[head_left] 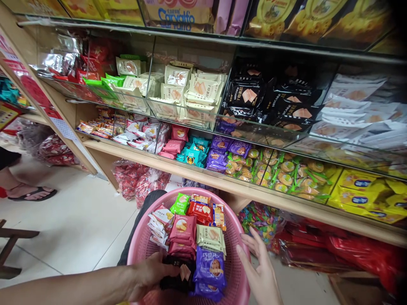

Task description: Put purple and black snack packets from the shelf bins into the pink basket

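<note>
A pink plastic basket [237,237] holds stacks of wrapped snacks. Inside, the black packets [178,279] lie beside purple packets [210,269], with dark pink packets [183,231], cream packets [210,239], white packets [160,224], a green packet [180,204] and red packets [199,212] behind them. My left hand [149,273] reaches in over the left rim, its thumb on the black packets and its fingers mostly hidden. At the basket's right rim, my right hand [259,260] is open, fingers apart, with nothing held.
Clear-fronted shelves [190,169] of sorted snack packets span the view above the basket. Bagged red goods [152,182] and a bin of colourful sweets [260,220] sit beneath. A wooden stool [12,241] and another person's sandalled foot [32,192] are at the left.
</note>
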Demonstrator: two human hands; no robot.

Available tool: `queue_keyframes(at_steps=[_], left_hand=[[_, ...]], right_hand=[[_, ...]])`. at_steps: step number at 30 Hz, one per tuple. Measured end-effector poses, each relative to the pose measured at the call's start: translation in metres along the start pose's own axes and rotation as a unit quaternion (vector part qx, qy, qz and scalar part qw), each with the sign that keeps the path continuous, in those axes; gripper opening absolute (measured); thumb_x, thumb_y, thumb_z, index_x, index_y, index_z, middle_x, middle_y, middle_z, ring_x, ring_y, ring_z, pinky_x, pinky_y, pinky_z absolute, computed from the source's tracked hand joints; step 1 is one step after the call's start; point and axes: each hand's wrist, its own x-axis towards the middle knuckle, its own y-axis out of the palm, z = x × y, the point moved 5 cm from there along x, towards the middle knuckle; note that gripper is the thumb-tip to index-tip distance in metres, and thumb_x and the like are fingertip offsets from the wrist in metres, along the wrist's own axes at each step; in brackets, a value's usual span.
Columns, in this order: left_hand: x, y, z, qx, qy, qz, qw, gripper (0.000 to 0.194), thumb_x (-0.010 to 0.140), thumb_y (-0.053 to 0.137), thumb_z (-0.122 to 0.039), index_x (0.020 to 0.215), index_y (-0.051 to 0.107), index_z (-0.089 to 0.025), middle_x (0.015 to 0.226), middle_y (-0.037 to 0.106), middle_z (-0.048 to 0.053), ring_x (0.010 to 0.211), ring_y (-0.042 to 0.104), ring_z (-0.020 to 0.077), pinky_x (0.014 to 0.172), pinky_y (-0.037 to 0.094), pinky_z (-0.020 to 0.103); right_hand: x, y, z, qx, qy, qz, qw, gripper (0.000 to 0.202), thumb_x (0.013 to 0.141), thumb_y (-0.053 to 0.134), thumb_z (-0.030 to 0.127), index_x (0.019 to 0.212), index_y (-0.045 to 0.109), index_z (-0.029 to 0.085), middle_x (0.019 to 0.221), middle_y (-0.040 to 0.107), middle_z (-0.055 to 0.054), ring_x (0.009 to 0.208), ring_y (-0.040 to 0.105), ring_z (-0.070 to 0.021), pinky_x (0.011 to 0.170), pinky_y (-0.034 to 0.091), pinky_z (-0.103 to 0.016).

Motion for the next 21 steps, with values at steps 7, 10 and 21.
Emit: queue_keyframes(at_steps=[7, 10, 21], left_hand=[[0.004, -0.003, 0.002, 0.013, -0.009, -0.011, 1.0, 0.038, 0.046, 0.08, -0.018, 0.082, 0.066, -0.018, 0.081, 0.073, 0.005, 0.089, 0.066, 0.0273, 0.087, 0.046, 0.039], [0.006, -0.006, 0.003, 0.028, -0.009, -0.025, 0.999, 0.031, 0.048, 0.076, -0.017, 0.077, 0.065, -0.018, 0.076, 0.072, 0.003, 0.084, 0.066, 0.0261, 0.084, 0.046, 0.038], [0.012, -0.002, 0.012, -0.005, -0.003, -0.064, 0.998, 0.018, 0.052, 0.072, -0.02, 0.064, 0.058, -0.018, 0.061, 0.065, 0.001, 0.066, 0.06, 0.02, 0.07, 0.043, 0.032]], right_hand=[[0.0, 0.003, -0.004, -0.003, -0.003, -0.014, 1.0, 0.068, 0.08, 0.055, 0.051, 0.137, 0.03, 0.024, 0.123, 0.056, -0.012, 0.115, 0.052, -0.0272, 0.102, 0.036, -0.05], [-0.001, 0.003, -0.008, -0.005, 0.001, -0.029, 1.0, 0.066, 0.08, 0.054, 0.052, 0.136, 0.032, 0.024, 0.127, 0.053, -0.012, 0.117, 0.049, -0.0276, 0.104, 0.034, -0.05], [-0.007, 0.016, -0.027, -0.005, 0.04, -0.083, 0.996, 0.073, 0.078, 0.053, 0.057, 0.137, 0.029, 0.022, 0.144, 0.035, -0.013, 0.132, 0.033, -0.0305, 0.108, 0.028, -0.05]])
